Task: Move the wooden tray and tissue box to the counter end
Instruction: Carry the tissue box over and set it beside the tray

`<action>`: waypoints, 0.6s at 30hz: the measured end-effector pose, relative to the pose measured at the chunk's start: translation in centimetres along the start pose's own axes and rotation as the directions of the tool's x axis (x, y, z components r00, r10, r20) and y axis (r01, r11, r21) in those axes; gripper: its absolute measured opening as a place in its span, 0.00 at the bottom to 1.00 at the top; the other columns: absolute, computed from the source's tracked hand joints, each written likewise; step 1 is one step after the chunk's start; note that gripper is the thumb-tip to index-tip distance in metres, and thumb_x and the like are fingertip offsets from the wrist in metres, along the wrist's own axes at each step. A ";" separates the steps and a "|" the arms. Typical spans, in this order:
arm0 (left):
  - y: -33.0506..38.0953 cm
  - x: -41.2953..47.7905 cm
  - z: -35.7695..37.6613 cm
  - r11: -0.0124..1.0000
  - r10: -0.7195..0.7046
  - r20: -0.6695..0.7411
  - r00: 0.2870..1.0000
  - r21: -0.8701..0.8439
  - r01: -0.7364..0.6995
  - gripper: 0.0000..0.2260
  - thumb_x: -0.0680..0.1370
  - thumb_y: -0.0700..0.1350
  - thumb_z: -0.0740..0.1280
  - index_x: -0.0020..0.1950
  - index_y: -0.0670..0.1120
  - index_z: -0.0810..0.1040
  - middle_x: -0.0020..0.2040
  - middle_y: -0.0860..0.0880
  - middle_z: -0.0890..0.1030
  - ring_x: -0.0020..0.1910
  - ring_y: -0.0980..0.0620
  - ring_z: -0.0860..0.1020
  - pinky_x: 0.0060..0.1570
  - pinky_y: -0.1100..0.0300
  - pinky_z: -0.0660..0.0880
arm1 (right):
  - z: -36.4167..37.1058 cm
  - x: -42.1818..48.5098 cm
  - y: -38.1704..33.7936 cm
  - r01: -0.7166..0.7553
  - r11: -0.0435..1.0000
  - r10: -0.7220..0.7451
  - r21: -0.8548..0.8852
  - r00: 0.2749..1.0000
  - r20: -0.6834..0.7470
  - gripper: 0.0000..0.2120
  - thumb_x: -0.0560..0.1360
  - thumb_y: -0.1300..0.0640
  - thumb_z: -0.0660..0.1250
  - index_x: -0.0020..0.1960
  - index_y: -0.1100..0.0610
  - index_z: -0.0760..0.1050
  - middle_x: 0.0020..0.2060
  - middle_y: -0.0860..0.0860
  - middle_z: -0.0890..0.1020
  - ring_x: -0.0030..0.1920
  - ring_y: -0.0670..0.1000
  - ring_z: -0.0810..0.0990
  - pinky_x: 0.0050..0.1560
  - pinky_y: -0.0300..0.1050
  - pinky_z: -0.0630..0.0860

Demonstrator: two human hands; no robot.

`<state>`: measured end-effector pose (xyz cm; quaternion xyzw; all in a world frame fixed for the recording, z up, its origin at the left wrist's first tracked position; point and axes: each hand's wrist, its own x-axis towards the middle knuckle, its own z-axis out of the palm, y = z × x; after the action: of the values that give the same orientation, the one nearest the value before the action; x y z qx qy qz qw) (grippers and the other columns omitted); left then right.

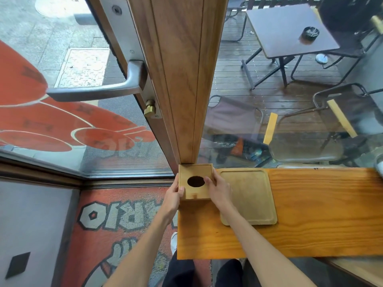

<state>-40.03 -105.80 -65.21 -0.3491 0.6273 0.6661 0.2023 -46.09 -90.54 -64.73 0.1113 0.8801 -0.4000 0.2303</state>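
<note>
Both forearms reach forward and converge on the tissue box (195, 181): left hand (173, 194) flat against its left wall with thumb hooked over the top edge, right hand (219, 189) clasping the right wall, index fingertip at the rim of the dark oval opening. Box is a pale wooden cube with a smooth lid, sitting at the far left end of the counter (310, 214), against the base of the wooden door post (184, 79). The wooden tray (251, 196), a shallow rounded-corner square with raised lip, lies flat just right of the box on glossy orange-grained planking, partly under the right wrist.
</note>
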 end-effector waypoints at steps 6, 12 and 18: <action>0.5 0.2 0.2 0.997 0.029 -0.006 1.000 0.078 -0.028 0.28 0.83 0.37 0.53 0.81 0.58 0.56 0.75 0.35 0.68 0.70 0.36 0.71 0.72 0.41 0.64 | -0.4 0.4 -0.7 -0.017 0.999 0.019 -0.028 0.997 0.074 0.28 0.82 0.45 0.62 0.80 0.45 0.60 0.69 0.53 0.78 0.70 0.58 0.75 0.69 0.60 0.74; 1.4 -0.2 0.9 0.998 -0.008 -0.042 0.999 0.067 0.011 0.28 0.83 0.37 0.52 0.81 0.59 0.58 0.72 0.43 0.75 0.68 0.42 0.75 0.65 0.48 0.71 | -1.2 0.0 -0.7 -0.040 0.999 0.041 -0.010 0.995 0.096 0.28 0.81 0.45 0.63 0.79 0.44 0.62 0.70 0.52 0.78 0.71 0.58 0.74 0.71 0.59 0.72; 2.4 -0.8 1.5 0.997 -0.007 -0.097 0.995 0.072 0.014 0.30 0.82 0.37 0.53 0.82 0.57 0.53 0.77 0.45 0.70 0.70 0.38 0.72 0.69 0.43 0.70 | -1.6 0.2 -0.7 -0.051 0.998 0.046 0.029 0.989 0.140 0.28 0.81 0.45 0.63 0.79 0.46 0.61 0.71 0.51 0.76 0.72 0.56 0.73 0.72 0.56 0.70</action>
<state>-41.47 -104.46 -63.02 -0.3768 0.6583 0.6240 0.1877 -47.07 -89.79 -63.45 0.1081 0.8522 -0.4154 0.2991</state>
